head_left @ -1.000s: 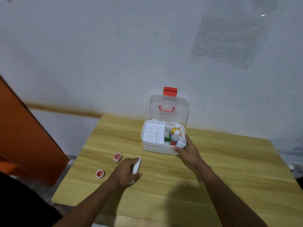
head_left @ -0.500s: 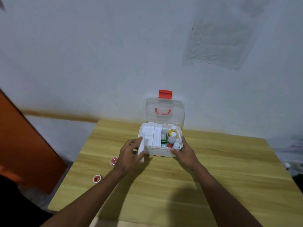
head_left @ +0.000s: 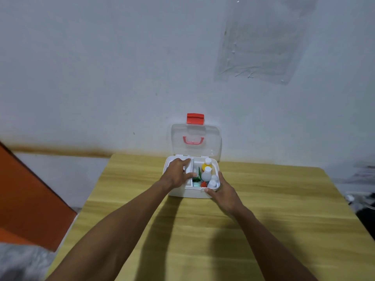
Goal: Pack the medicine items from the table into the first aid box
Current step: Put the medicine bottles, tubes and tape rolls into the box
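Note:
The white first aid box point(head_left: 190, 194) stands open at the table's far edge, its clear lid point(head_left: 195, 142) upright against the wall. Inside on the right are a yellow bottle point(head_left: 207, 165), a white bottle point(head_left: 206, 173), a smaller white bottle point(head_left: 213, 182) and a green packet point(head_left: 196, 178). My left hand point(head_left: 176, 175) is over the box's left half, finger and thumb pinching a white item point(head_left: 188, 169) that is mostly hidden. My right hand point(head_left: 225, 196) grips the box's front right corner, thumb on the front wall.
The wooden table point(head_left: 263, 220) stretches toward me and to the right. An orange panel point(head_left: 26, 199) stands left of the table. The lid's red latch point(head_left: 195, 118) touches the white wall. My left forearm crosses the table's left part.
My left hand carried the white item from the table up to and over the box's left half. My right hand stayed on the box's corner. The small red-and-white items are out of sight.

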